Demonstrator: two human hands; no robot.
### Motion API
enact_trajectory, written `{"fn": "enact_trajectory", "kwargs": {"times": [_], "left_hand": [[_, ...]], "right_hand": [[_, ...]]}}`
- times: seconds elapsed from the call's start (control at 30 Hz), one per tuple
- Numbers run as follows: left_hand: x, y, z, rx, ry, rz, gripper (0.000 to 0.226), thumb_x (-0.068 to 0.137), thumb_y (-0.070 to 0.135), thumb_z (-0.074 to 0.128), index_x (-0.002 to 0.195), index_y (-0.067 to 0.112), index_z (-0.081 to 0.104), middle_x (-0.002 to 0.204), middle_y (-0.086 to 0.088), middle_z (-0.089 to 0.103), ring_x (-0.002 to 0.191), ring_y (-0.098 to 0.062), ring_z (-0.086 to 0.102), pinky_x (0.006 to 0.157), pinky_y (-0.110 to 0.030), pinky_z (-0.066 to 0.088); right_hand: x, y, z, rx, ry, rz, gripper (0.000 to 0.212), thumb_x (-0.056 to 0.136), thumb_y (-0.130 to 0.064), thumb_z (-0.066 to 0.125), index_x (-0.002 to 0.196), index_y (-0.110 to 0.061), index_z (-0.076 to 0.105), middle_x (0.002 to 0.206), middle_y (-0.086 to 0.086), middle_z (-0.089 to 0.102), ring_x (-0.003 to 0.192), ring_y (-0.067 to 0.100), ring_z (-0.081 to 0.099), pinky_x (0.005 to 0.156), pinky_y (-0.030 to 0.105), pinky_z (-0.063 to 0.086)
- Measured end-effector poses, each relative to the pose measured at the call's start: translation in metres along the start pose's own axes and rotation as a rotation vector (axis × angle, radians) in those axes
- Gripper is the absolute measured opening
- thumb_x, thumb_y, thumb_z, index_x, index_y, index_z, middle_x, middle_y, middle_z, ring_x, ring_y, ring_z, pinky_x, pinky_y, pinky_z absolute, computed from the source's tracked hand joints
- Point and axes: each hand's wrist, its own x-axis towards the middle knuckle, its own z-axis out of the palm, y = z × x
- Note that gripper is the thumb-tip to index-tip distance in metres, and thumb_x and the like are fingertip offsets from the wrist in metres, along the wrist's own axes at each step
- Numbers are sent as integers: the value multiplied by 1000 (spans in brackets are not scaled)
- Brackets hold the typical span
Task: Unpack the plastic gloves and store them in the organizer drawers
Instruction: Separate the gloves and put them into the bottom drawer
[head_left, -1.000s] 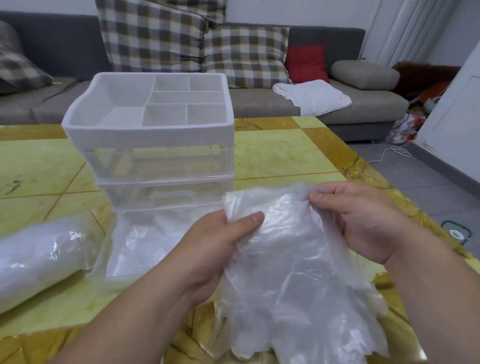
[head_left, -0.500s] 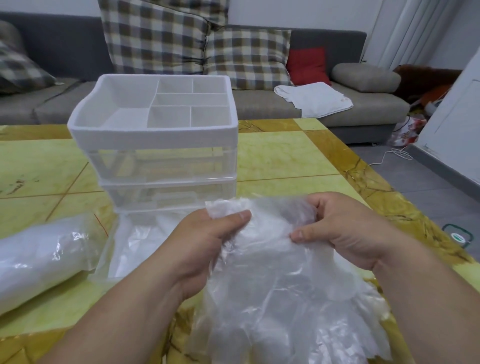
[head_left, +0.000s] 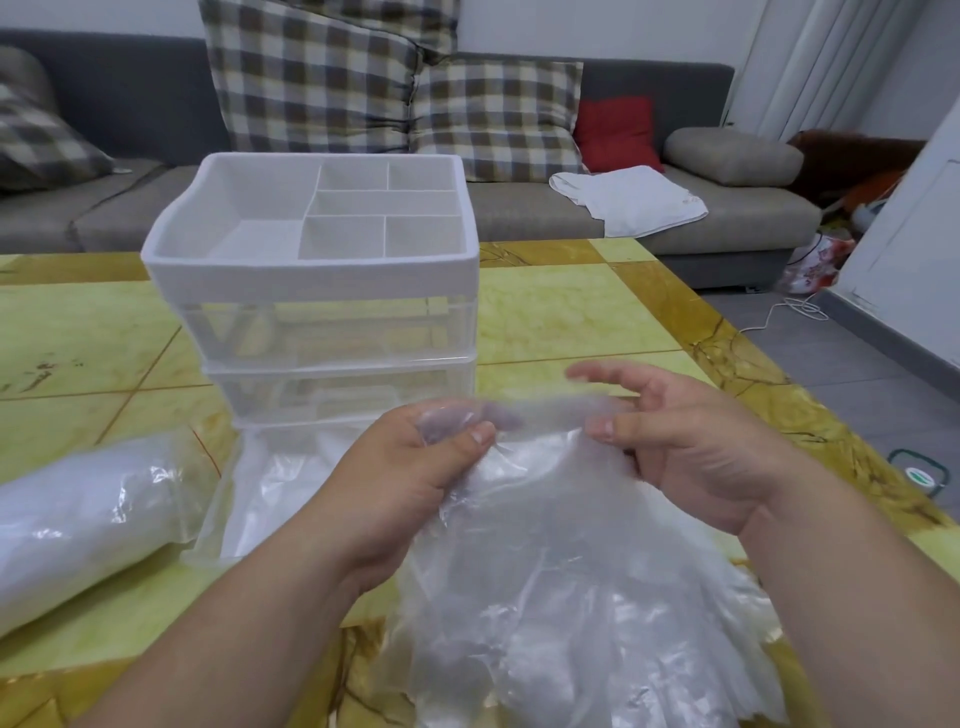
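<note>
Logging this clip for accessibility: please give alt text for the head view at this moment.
A person's left hand grips a bunch of clear plastic gloves over a yellow table, the right hand touching them with fingers spread. Behind stands a white-topped organizer with clear drawers; a stuffed plastic pack lies at left.

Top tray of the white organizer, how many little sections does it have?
6. One big section at the left, two small sections at the back right, one long section in front of them, two front sections at the right. None seem hidden.
</note>
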Motion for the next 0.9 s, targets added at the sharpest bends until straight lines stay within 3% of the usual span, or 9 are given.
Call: {"fn": "enact_trajectory", "kwargs": {"times": [0.13, 0.23, 0.33, 0.4, 0.53, 0.7, 0.77, 0.83, 0.9], "left_hand": [[0, 0, -1, -27, -63, 30, 25, 88, 21, 71, 112, 18, 76, 111, -14, 74, 109, -36, 67, 101, -52, 47], [0, -1, -2, -17, -35, 37, 25, 92, 16, 64, 115, 16, 73, 112, -12, 74, 112, -38, 66, 104, -56, 45], [1, -2, -6, 10, -6, 37, 17, 96, 16, 61, 105, 12, 75, 100, -13, 75, 92, -32, 69, 85, -39, 52], [1, -1, -6, 68, 15, 44, 16, 97, 19, 61, 94, 10, 73, 82, -9, 67, 73, -23, 57, 65, -27, 46], [0, -1, -3, 91, 81, 17, 21, 96, 23, 62, 76, 17, 67, 62, 5, 49, 55, -10, 44, 48, -15, 38], [-2, -1, -1, 12, 25, -14, 28, 81, 39, 70, 85, 11, 68, 73, -5, 59, 68, -19, 58, 56, -27, 49], [-2, -2, -2, 32, 21, -11, 20, 86, 29, 72, 85, 10, 71, 75, -6, 63, 70, -20, 61, 58, -27, 49], [-1, -3, -2, 33, 23, -3, 16, 93, 20, 67, 90, 6, 73, 82, -13, 68, 77, -24, 64, 67, -32, 51], [-1, -2, -2, 15, 39, 0, 17, 96, 16, 62, 96, 3, 73, 91, -17, 74, 81, -27, 70, 72, -34, 54]], "right_hand": [[-3, 5, 4, -127, -164, 127, 59, 64, -5, 80, 123, -6, 68, 119, 21, 69, 109, 35, 68, 88, 39, 57], [-1, 4, 6, -93, -82, 75, 46, 62, 6, 78, 107, 1, 73, 107, 25, 72, 93, 36, 71, 80, 39, 60], [0, 0, 8, -47, 64, 19, 21, 64, -5, 79, 83, -2, 72, 77, 15, 70, 64, 21, 68, 60, 26, 58], [3, 2, 8, -66, 135, 14, 9, 77, -14, 72, 71, -8, 69, 65, 7, 63, 55, 14, 60, 53, 21, 51], [8, 9, 9, -180, 215, -22, 31, 97, -22, 60, 69, -13, 70, 69, 7, 62, 61, 16, 59, 61, 27, 44], [10, 8, 12, -112, 270, -48, 28, 98, -26, 59, 90, -5, 76, 93, 19, 75, 80, 24, 70, 74, 34, 58], [10, 7, 13, -109, 300, -60, 37, 89, -40, 71, 89, -4, 73, 92, 18, 72, 83, 29, 67, 81, 39, 56], [8, 6, 11, -189, 255, -24, 56, 65, -50, 87, 89, -2, 73, 89, 18, 68, 82, 29, 63, 85, 45, 52], [3, 6, 7, -320, 131, 60, 53, 57, -31, 93, 93, 3, 72, 90, 23, 72, 79, 30, 66, 82, 46, 52]]}}
